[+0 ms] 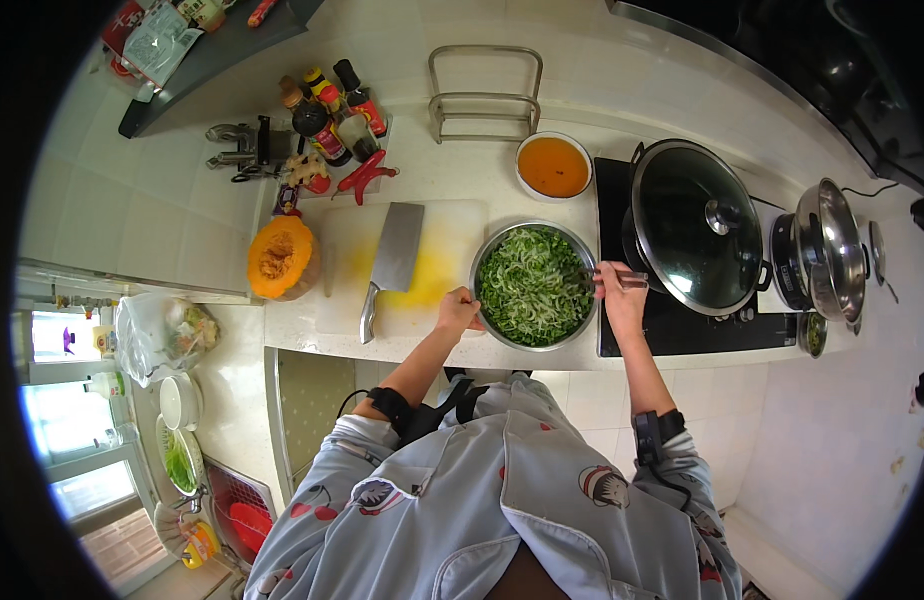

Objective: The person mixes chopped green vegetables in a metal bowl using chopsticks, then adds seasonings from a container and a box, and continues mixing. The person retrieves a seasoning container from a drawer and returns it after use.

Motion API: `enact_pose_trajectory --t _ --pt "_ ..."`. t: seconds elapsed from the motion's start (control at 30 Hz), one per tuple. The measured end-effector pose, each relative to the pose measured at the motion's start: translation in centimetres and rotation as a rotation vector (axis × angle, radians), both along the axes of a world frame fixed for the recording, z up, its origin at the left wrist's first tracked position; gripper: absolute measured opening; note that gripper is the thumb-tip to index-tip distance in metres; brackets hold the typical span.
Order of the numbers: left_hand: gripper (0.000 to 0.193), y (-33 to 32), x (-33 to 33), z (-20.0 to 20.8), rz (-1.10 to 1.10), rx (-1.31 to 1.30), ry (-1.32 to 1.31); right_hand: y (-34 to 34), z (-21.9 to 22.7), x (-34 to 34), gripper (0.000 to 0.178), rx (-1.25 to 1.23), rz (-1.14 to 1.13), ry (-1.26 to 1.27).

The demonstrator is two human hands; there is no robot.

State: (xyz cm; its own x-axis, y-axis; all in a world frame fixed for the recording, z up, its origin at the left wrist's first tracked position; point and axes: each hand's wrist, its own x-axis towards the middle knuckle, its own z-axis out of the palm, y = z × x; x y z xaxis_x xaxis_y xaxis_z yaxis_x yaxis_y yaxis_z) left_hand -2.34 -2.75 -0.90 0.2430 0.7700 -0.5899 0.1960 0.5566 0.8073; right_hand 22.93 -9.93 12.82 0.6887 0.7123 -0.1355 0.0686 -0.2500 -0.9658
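Observation:
A round steel bowl (pixel 479 310) full of shredded pale and dark green vegetables (pixel 535 285) rests on the counter in front of me. Closed fingers of my left hand (pixel 460 309) grip its left rim. My right hand (pixel 619 290) is at the right rim, wrapped round a dark-handled utensil (pixel 634 280); the utensil's other end is hidden or too small to make out. To the left, a cleaver (pixel 395 255) lies on a white cutting board (pixel 457 225) stained yellow. Behind the bowl stands a white bowl of orange liquid (pixel 554 167).
A wok with a glass lid (pixel 697 225) sits on the black cooktop (pixel 622 335) at right, a steel pan (pixel 832 250) beyond it. At left are a cut pumpkin (pixel 282 258), red chilies (pixel 365 177), sauce bottles (pixel 317 125) and a plastic bag (pixel 157 335). A metal rack (pixel 485 98) stands behind.

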Motion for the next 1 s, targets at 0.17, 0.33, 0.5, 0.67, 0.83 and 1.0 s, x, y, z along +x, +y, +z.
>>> enact_pose_trajectory --t 0.17,0.33,0.5,0.67,0.83,1.0 --pt "0.016 -0.7 0.0 0.7 -0.021 -0.089 -0.02 0.7 -0.9 -2.0 0.02 0.012 0.368 0.114" --pt "0.009 -3.6 -0.3 1.6 -0.011 -0.317 -0.178 -2.0 2.3 0.4 0.021 0.012 0.177 0.014" --pt "0.012 -1.1 -0.8 1.5 -0.076 -0.17 -0.045 -4.9 4.1 2.7 0.021 -0.079 0.067 -0.007" --pt "0.004 1.1 -0.1 0.7 -0.065 0.021 0.066 -4.0 -0.2 0.4 0.019 -0.089 -0.106 -0.02" --pt "0.008 0.8 -0.3 0.9 -0.071 -0.049 0.069 -2.3 -2.7 -0.8 0.021 0.115 -0.032 0.269" --pt "0.014 0.3 -0.3 0.8 -0.051 -0.067 0.024 -1.3 -1.4 -3.9 0.02 0.223 0.026 0.229"
